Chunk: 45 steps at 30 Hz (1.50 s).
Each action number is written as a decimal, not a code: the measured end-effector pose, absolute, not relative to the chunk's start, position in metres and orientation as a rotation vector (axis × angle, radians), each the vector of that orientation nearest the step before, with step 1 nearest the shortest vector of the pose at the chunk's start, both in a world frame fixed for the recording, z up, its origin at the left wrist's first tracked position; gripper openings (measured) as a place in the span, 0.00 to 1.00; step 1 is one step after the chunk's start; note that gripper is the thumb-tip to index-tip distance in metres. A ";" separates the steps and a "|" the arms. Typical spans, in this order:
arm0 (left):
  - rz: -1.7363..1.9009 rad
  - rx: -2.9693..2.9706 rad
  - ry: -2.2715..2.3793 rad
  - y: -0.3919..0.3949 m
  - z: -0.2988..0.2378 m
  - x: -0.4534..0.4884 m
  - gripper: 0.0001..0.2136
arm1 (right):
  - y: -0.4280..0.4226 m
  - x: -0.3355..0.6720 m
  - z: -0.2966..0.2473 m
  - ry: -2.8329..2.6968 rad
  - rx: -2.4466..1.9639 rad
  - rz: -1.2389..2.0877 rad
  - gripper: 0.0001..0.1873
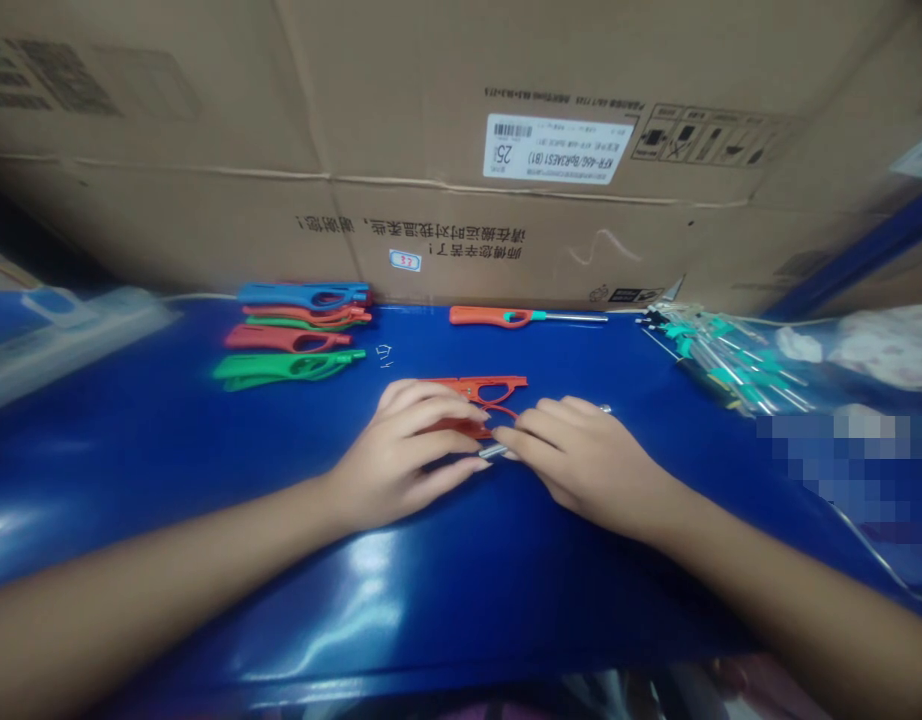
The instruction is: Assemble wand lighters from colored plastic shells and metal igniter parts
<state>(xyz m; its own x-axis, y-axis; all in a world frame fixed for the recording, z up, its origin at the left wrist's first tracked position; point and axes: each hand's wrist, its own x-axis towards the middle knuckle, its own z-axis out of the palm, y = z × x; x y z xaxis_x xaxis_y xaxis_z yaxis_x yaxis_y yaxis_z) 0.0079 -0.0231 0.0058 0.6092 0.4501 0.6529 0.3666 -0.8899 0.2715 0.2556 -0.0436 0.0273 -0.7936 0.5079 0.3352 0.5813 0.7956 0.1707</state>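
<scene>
My left hand (pixel 420 440) curls over an orange lighter casing half (pixel 472 428), its thumb close to the end of a thin metal tube (pixel 494 452). Closed around that tube is my right hand (pixel 581 455); the tube's far tip shows beyond the knuckles. Another orange casing half (pixel 510 383) lies just behind my fingers, partly covered by the left hand. Both palms are turned down, so the exact finger contact is partly hidden.
A whole orange lighter (pixel 480 316) lies near the cardboard box (pixel 401 120). Blue casings (pixel 303 295), red casings (pixel 281 338) and green casings (pixel 281 368) are at left, beside small metal pieces (pixel 384 352). Right, metal tubes with teal parts (pixel 720 350) are heaped on the blue table (pixel 206 470).
</scene>
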 end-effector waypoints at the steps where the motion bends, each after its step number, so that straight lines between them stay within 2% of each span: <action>1: 1.143 2.717 0.703 -0.024 0.006 0.008 0.05 | -0.044 0.255 0.026 -2.711 -0.859 -0.392 0.13; 6: 1.061 2.716 0.700 -0.026 0.008 0.009 0.13 | -0.045 0.254 0.021 -2.681 -0.945 -0.257 0.12; 10: 1.032 2.707 0.743 -0.025 0.005 0.009 0.11 | -0.044 0.254 0.019 -2.703 -0.993 -0.110 0.15; 17: 0.960 2.748 0.708 -0.024 0.003 0.009 0.11 | -0.041 0.258 0.020 -2.741 -0.996 -0.196 0.12; 22: 0.947 2.778 0.665 -0.023 0.003 0.009 0.10 | -0.042 0.255 0.022 -2.697 -1.020 -0.068 0.15; 28: 0.887 2.857 0.528 -0.024 0.004 0.009 0.09 | -0.047 0.252 0.021 -2.582 -1.101 -0.018 0.24; 37: 0.899 2.661 0.773 -0.024 0.006 0.008 0.17 | -0.029 0.270 0.027 -2.436 -1.290 0.134 0.26; 45: 1.016 2.575 0.857 -0.017 -0.004 0.006 0.15 | -0.018 0.283 0.027 -2.339 -1.431 0.211 0.29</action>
